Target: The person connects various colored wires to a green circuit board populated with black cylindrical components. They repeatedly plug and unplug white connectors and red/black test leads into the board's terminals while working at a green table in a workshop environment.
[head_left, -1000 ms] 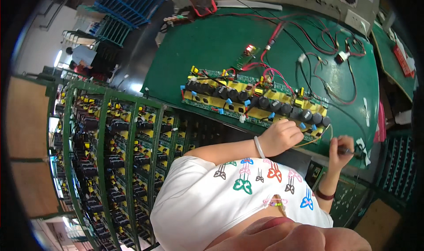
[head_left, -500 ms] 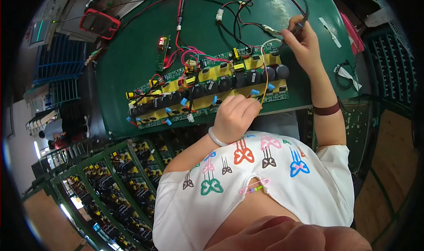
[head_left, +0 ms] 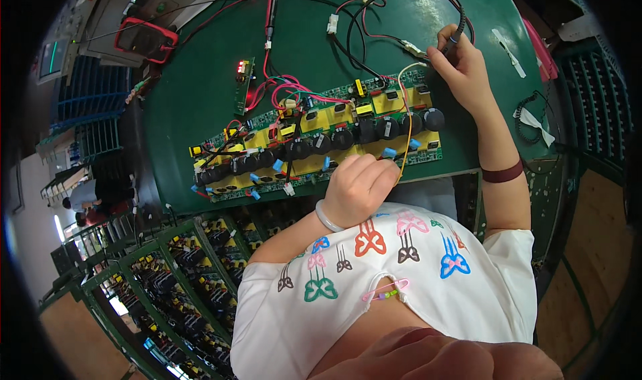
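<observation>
Two hands work at one long circuit board (head_left: pixel 319 156), which we locate mid-frame on the green counter (head_left: pixel 200 92). We observe the left hand (head_left: pixel 360 191) at the board's lower edge, fingers clamped on a yellow wire (head_left: pixel 409 134). At upper right, the right hand (head_left: pixel 463 72) has its fingers clamped on a dark corded tool (head_left: pixel 456 37).

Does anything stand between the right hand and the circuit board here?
Nothing solid visibly does. Only a thin yellow-white wire arches over the right end of the circuit board, from the left hand up toward the fingers of the right hand.
</observation>
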A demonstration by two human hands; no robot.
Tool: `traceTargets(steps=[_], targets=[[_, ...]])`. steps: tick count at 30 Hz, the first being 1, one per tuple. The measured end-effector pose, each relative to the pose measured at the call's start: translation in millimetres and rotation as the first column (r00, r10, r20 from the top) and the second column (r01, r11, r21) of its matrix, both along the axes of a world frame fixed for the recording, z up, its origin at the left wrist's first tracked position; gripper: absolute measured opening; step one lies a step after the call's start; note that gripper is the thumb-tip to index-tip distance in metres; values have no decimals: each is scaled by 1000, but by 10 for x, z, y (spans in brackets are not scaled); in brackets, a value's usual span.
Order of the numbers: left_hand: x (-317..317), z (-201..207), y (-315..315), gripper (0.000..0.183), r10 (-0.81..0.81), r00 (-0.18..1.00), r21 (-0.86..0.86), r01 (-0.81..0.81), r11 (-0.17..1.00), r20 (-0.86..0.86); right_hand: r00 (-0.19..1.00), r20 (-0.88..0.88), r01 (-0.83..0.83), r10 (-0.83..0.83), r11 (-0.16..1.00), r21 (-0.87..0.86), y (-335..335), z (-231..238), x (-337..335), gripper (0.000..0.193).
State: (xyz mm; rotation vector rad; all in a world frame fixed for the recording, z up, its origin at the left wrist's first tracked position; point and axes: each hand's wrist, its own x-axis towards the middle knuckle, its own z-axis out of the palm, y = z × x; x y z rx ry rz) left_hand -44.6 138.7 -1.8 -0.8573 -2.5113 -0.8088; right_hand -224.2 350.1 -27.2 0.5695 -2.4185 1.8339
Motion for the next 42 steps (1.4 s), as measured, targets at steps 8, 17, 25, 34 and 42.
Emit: traceTargets(steps=[8, 17, 25, 34, 42], targets=[[30, 31, -15, 21, -13, 1000, 3, 13, 1000, 4, 1000, -21, 17, -17, 1000, -19, -31, -75, -34, 19], [74, -46, -19, 19, 18, 1000, -1, -18, 1000, -18, 998, 26, -52, 52, 999, -5, 77, -279, -99, 14], [106, -85, 16, 16, 37, 999, 18, -37, 999, -24, 1000, -27, 13, -10, 993, 116, -116, 95, 76, 16], [52, -68, 0, 15, -2, 1000, 52, 1, 999, 23, 994, -14, -107, 106, 989, -101, -374, -66, -117, 17], [28, -74, -4, 22, 13, 999, 83, -9, 997, -37, 991, 31, -123, 128, 984, -130, -367, -40, -111, 20]])
